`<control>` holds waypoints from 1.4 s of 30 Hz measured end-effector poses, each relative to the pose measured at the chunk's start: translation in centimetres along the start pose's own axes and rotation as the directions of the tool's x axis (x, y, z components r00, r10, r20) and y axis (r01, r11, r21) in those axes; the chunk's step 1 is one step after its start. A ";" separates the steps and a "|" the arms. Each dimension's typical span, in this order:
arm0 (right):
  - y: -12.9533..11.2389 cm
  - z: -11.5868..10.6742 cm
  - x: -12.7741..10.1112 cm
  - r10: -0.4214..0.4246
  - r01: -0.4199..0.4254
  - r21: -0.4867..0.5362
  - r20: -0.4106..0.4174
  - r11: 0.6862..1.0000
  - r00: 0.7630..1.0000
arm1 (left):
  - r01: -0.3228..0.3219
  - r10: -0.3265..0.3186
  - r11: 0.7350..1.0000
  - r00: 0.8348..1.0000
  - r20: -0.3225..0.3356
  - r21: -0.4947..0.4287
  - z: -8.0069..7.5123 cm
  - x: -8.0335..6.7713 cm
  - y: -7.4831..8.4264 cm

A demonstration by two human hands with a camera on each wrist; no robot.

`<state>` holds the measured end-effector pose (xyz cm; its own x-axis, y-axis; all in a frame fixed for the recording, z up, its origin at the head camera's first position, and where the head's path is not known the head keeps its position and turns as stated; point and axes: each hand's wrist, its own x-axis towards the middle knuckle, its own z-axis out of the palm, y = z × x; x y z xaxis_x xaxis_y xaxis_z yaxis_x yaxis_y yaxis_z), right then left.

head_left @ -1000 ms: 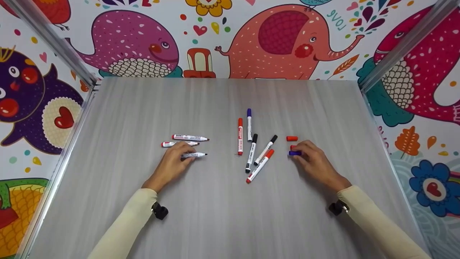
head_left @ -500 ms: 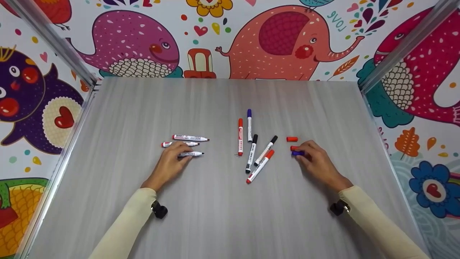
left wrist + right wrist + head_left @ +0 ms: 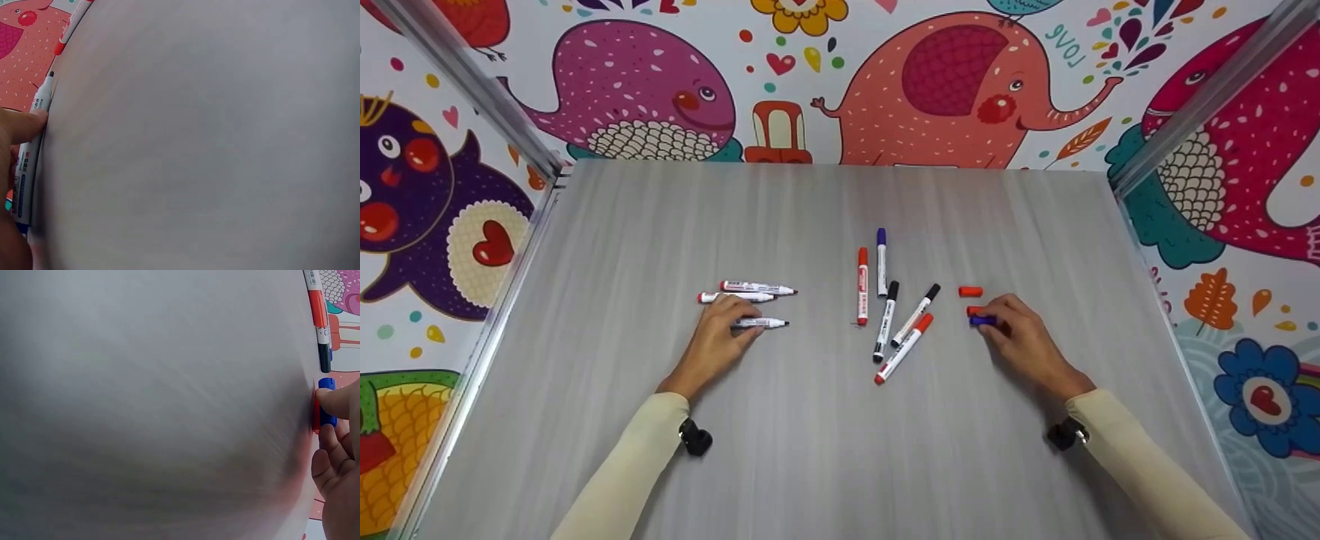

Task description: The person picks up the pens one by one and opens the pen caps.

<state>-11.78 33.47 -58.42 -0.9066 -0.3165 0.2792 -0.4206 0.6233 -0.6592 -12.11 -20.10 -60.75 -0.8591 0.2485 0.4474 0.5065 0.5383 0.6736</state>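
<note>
Three uncapped white markers lie at the left: one (image 3: 757, 287) farthest back, one (image 3: 735, 297) behind my fingers, and the nearest one (image 3: 763, 323). My left hand (image 3: 735, 319) pinches that nearest marker (image 3: 28, 163) against the table, one fingertip (image 3: 25, 126) on its barrel. At the right, my right hand (image 3: 994, 319) pinches a blue cap (image 3: 981, 320) on the table, right beside a red cap (image 3: 973, 310). In the right wrist view a fingertip (image 3: 337, 402) lies over the blue cap (image 3: 326, 385). A second red cap (image 3: 970, 291) lies a little farther back.
Several capped markers lie in the middle of the grey table (image 3: 825, 450): a red one (image 3: 862, 285), a blue one (image 3: 881, 261), two black ones (image 3: 886, 319) (image 3: 916, 303) and another red one (image 3: 904, 347). Metal rails (image 3: 472, 82) and cartoon-printed walls enclose the table.
My right hand has slid the blue cap slightly right, up against the red cap. The left hand has nudged its marker a little; both hands stay low on the table.
</note>
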 end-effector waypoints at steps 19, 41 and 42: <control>0.2 0.6 0.6 -0.021 0.022 0.025 -0.018 0.999 1.000 | 0.010 -0.011 0.990 1.000 0.006 0.142 -1.2 0.3 1.0; 0.2 0.4 1.1 0.028 -0.028 -0.017 -0.002 0.999 1.000 | -0.009 0.010 0.976 1.000 -0.005 0.216 -1.3 0.9 1.1; 0.1 0.4 1.2 0.030 -0.030 -0.014 -0.003 0.999 1.000 | -0.004 0.005 0.976 1.000 -0.003 0.216 -1.3 0.9 1.1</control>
<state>-12.89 32.90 -58.43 -0.9190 -0.2954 0.2610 -0.3933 0.6423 -0.6579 -12.23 -20.32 -58.81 -0.8564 0.2484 0.4527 0.4822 0.6984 0.5289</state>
